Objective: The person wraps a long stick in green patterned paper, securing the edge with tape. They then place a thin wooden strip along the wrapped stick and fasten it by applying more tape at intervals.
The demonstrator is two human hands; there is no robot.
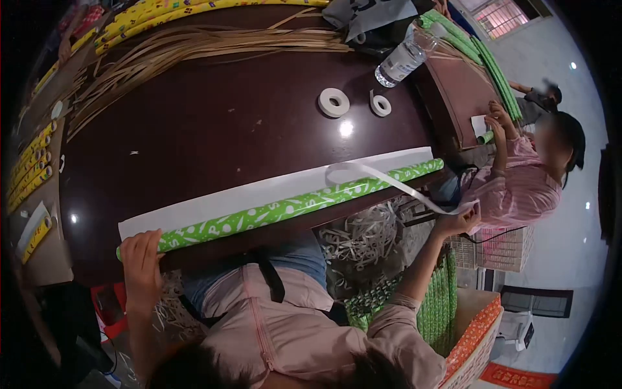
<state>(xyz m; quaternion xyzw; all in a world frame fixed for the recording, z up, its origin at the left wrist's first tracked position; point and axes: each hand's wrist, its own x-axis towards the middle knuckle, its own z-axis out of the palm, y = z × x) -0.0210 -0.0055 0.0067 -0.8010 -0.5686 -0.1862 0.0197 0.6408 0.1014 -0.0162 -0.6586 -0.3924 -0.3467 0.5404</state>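
Note:
A roll of green wrapping paper (278,211) with white print lies along the table's near edge, its white underside (272,181) showing as a flat flap behind the roll. My left hand (141,254) is closed over the roll's left end. Out to the right, past the table edge, my right hand (459,222) pinches a long white paper strip (405,188). The strip curls from my fingers back over the right part of the roll. Two rolls of white tape, one larger (334,102) and one smaller (380,104), lie farther back on the table.
A water bottle (405,61) stands at the back right. Brown strips (194,48) and yellow rolls (194,10) line the far edge. A co-worker in a pink shirt (518,188) sits at the right. Shredded white strips (369,236) hang below the table near green rolls (437,305).

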